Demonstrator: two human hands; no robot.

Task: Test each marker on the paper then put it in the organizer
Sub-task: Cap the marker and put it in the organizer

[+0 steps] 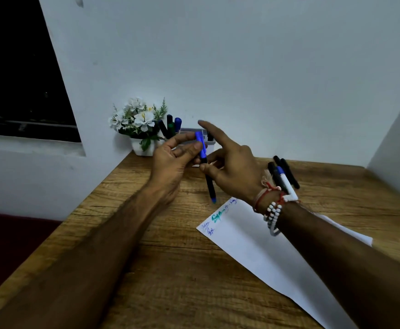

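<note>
While scribbles in blue and teal ink already mark the corner of the white sheet of paper (253, 236) on the wooden desk (170, 262), the task is judged partway done. The black-barrelled marker with a blue cap (209, 184) is held above the desk between both hands: the left hand (170, 160) pinches its cap and the right hand (227, 162) grips its barrel. Whether the cap is going on or coming off cannot be told. The pale desk organizer (189, 132), partly hidden, holds a cluster of upright markers (170, 125). A loose group of black and white markers (286, 174) lies awaiting testing.
</note>
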